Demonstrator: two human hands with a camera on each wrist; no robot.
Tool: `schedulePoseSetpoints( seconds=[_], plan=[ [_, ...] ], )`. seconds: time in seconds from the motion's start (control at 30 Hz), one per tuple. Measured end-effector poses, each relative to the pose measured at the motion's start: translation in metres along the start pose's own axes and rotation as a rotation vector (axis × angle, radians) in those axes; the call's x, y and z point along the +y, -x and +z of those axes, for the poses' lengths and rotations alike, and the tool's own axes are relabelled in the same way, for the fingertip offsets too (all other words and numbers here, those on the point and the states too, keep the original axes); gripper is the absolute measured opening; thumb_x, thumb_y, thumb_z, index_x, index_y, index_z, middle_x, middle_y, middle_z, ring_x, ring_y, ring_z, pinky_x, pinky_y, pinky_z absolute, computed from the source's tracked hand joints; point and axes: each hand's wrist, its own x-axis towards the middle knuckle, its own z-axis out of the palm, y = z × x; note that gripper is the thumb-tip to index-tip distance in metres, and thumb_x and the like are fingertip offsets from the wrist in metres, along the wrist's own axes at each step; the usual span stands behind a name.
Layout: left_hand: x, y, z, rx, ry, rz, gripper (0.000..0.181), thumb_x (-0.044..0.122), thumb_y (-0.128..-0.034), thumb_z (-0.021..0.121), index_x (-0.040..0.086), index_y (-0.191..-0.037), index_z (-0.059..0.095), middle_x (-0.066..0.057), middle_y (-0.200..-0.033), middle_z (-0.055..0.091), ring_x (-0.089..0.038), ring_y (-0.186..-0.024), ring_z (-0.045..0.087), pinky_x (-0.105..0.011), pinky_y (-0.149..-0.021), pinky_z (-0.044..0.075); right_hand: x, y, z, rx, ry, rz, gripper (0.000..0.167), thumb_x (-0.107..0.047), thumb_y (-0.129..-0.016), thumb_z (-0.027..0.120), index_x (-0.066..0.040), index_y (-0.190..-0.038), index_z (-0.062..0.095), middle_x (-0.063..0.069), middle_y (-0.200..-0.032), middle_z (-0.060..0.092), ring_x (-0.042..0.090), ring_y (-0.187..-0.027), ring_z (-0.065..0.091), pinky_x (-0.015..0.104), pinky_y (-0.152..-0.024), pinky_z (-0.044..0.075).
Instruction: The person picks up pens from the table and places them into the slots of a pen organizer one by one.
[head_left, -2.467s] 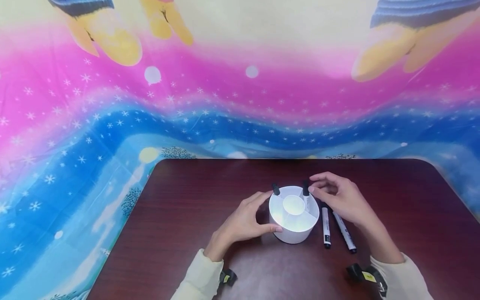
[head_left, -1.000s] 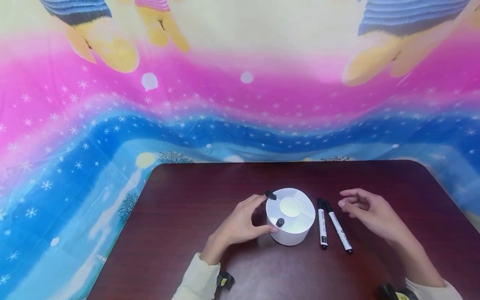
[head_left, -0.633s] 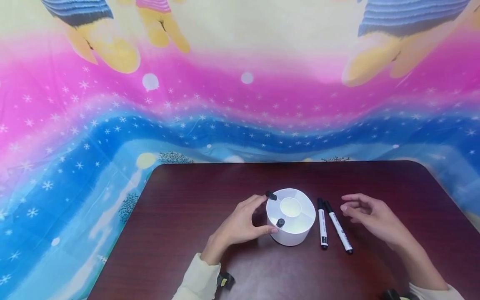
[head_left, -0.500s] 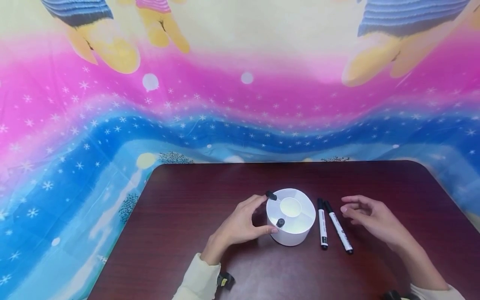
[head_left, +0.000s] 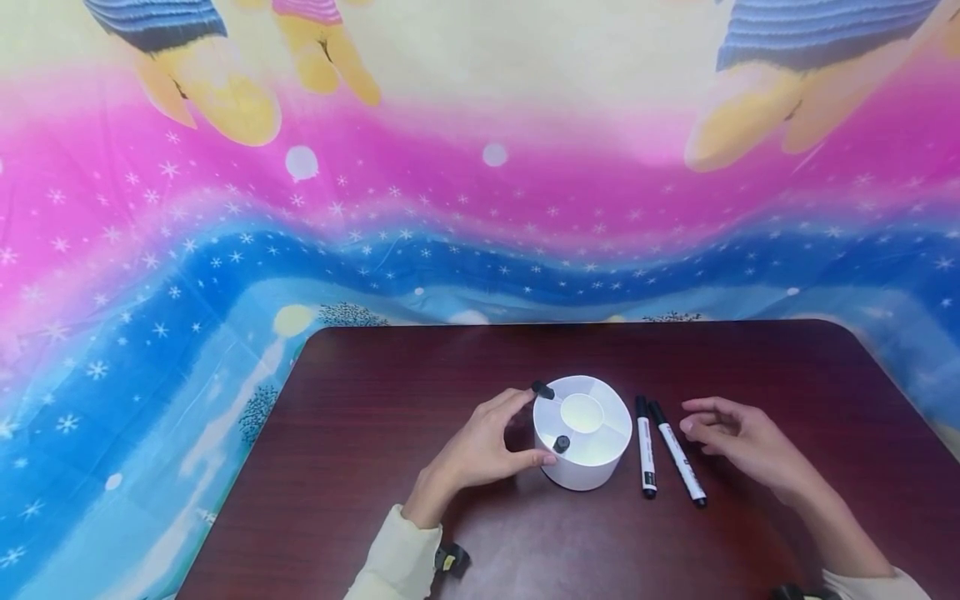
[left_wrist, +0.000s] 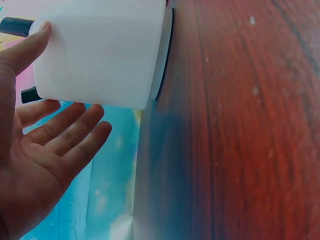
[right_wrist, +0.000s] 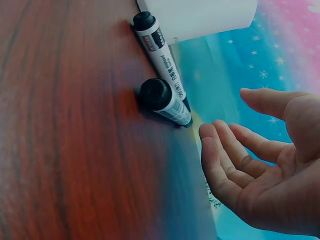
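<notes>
Two black-capped markers were held upright or nearly so in a round white holder [head_left: 587, 473], which was set on the dark red-brown table [head_left: 360, 433]. Of these, the far marker [head_left: 543, 390] was tilted outward at the holder's far-left rim, and the near marker [head_left: 561, 444] was lodged in the outer ring at its near-left side. The holder was divided into a round middle cup and outer compartments. It was gripped from its left by the left hand [head_left: 480, 443], with the thumb pressed to its near wall and the fingers set at its far-left side. Just to the holder's right, an inner marker [head_left: 647, 450] was laid flat, and beyond it an outer marker [head_left: 678, 454], their far ends placed closer together than their near ends. Farther to the holder's right, the right hand [head_left: 753, 442] was held well apart from the left, its fingers loosely bent and nothing grasped. Behind the holder, past the table's far edge, a pink-and-blue patterned cloth [head_left: 450, 208] was hung.
</notes>
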Motion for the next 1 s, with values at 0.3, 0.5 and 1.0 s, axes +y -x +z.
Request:
schedulePoseSetpoints(
  seconds=[0.3, 0.5, 1.0],
  plan=[
    [0.0, 0.0, 0.0, -0.008, 0.001, -0.011, 0.084, 0.047, -0.0854, 0.09, 0.021, -0.157, 0.054, 0.004, -0.144, 0.065, -0.015, -0.136, 0.061, -0.042, -0.118, 0.051, 0.007, -0.002, 0.003, -0.014, 0.038, 0.05, 0.061, -0.031, -0.105, 0.072, 0.007, -0.15, 0.054, 0.022, -0.126, 0.073, 0.005, -0.096, 0.074, 0.029, -0.076, 0.063],
    [0.001, 0.001, 0.0, 0.002, -0.023, 0.007, 0.084, 0.048, -0.0857, 0.09, 0.019, -0.156, 0.054, 0.004, -0.143, 0.066, -0.016, -0.134, 0.062, -0.042, -0.116, 0.053, 0.013, -0.004, 0.004, -0.025, 0.05, 0.08, 0.062, -0.032, -0.105, 0.072, 0.006, -0.15, 0.055, 0.02, -0.125, 0.074, 0.006, -0.095, 0.074, 0.029, -0.074, 0.062],
    [0.001, 0.001, 0.0, 0.002, -0.022, 0.005, 0.084, 0.048, -0.0859, 0.09, 0.02, -0.157, 0.054, 0.003, -0.145, 0.065, -0.015, -0.133, 0.062, -0.039, -0.114, 0.055, 0.012, -0.01, 0.01, -0.024, 0.106, 0.116, 0.063, -0.032, -0.101, 0.077, 0.007, -0.146, 0.058, 0.016, -0.118, 0.076, 0.01, -0.092, 0.074, 0.03, -0.07, 0.062]
  ],
)
